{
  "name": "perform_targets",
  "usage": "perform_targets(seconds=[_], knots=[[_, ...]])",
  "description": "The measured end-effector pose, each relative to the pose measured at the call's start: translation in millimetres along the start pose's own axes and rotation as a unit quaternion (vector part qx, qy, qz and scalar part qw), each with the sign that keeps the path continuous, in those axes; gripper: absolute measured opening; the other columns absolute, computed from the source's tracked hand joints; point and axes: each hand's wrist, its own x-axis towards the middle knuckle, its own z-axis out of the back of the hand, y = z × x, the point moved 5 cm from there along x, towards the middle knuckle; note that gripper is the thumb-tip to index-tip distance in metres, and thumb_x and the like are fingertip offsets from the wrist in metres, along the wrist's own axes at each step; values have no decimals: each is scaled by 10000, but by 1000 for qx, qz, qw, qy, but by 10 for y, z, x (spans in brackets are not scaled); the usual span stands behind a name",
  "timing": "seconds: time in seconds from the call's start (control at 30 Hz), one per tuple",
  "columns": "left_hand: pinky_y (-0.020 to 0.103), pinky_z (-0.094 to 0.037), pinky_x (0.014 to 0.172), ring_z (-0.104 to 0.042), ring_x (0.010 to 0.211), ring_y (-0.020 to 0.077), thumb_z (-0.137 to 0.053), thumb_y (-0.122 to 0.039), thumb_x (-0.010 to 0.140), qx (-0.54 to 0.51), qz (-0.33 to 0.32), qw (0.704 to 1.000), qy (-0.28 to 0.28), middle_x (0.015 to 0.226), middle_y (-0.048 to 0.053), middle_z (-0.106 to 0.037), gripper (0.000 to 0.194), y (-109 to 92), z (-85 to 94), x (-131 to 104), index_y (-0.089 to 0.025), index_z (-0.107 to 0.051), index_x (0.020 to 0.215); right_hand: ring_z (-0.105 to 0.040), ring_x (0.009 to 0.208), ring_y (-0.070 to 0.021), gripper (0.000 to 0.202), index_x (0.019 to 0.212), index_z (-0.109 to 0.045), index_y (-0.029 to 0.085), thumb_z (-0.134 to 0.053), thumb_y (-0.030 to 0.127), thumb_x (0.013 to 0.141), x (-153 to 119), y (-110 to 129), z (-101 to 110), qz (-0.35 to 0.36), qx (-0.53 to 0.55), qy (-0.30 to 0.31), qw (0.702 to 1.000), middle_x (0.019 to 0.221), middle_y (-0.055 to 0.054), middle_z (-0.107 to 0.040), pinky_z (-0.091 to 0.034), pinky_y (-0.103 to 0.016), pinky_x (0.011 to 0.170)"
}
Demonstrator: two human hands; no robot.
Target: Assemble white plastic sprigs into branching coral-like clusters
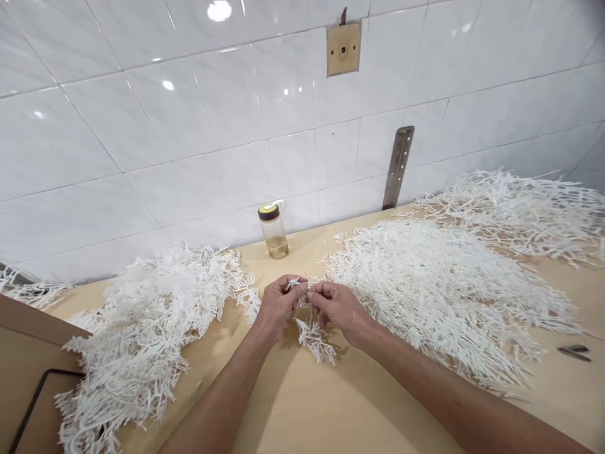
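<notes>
My left hand (280, 307) and my right hand (338, 307) meet at the middle of the table, fingertips almost touching. Both are closed on a small white branching piece (293, 284), pinched between thumbs and fingers. More white strands (316, 342) show just below the hands; whether they join the held piece cannot be made out. To the left lies a heap of white branching pieces (155, 321). A larger heap of similar pieces (435, 290) spreads to the right of my right hand.
A clear bottle (276, 243) with a dark lid stands near the tiled wall. A metal strip (398, 167) leans there. Another white pile (524, 211) is at back right. Small dark snips (574, 352) lie far right, a brown box (38, 372) at left.
</notes>
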Motion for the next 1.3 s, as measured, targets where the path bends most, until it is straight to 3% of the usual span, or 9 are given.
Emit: perform_targets(seconds=[0.27, 0.4, 0.6, 0.73, 0.9, 1.0, 1.17, 1.3], knots=[[197, -219, 364, -349, 405, 59, -733, -533, 727, 44, 1, 999, 15, 502, -63, -451, 391, -93, 12, -36, -166, -601, 755, -551, 419, -99, 111, 742, -581, 184, -635, 271, 784, 50, -82, 18, -1, -12, -5, 1000, 609, 23, -626, -473, -221, 405], [200, -240, 377, -367, 402, 55, -776, -375, 665, 83, 4, 997, 5, 512, -66, -470, 290, -119, 38, -26, -165, -583, 718, -536, 423, -100, 62, 774, -581, 186, -627, 219, 746, 40, -57, 16, -2, -11, -22, 1000, 584, 36, -608, -465, -213, 390], [204, -311, 442, -457, 502, 78, -776, -276, 631, 39, 42, 998, 24, 666, -8, -619, 361, -80, 116, 18, -165, -603, 927, -522, 427, -97, 129, 828, -610, 180, -638, 220, 708, 17, 1, 39, 19, 9, -28, 999, 576, 48, -591, -485, -224, 390], [222, -370, 515, -526, 583, 103, -797, -260, 629, -1, 76, 995, 57, 713, 16, -626, 440, -43, 121, 30, -137, -622, 1013, -526, 416, -97, 142, 819, -609, 180, -668, 260, 718, 18, 23, 53, 29, 29, -13, 999, 571, 52, -585, -472, -225, 386], [234, -369, 528, -516, 579, 101, -807, -350, 664, -14, 96, 982, 161, 703, 25, -587, 318, -23, 25, 1, -122, -661, 831, -532, 432, -97, 175, 822, -607, 180, -694, 317, 754, 31, 47, 57, 58, 50, 9, 997, 579, 48, -589, -464, -222, 395], [231, -314, 469, -444, 504, 83, -801, -427, 670, 22, 105, 985, 135, 608, -8, -518, 359, 0, 49, 0, -145, -580, 677, -546, 446, -102, 186, 828, -609, 180, -701, 330, 768, 46, 30, 67, 73, 33, 7, 997, 607, 39, -601, -484, -232, 405], [240, -328, 469, -485, 488, 96, -810, -519, 638, 94, 119, 984, 93, 636, 20, -595, 440, 2, 78, -5, -144, -604, 742, -571, 474, -113, 182, 839, -608, 186, -691, 340, 788, 50, 7, 63, 88, -9, 2, 996, 650, 29, -615, -509, -245, 412], [256, -313, 458, -473, 455, 100, -698, -655, 699, 174, 127, 972, 99, 584, 38, -598, 532, -15, 74, -31, -134, -596, 650, -568, 503, -116, 179, 844, -603, 190, -686, 341, 792, 42, 19, 69, 102, -20, -7, 995, 642, 35, -596, -524, -245, 427]])
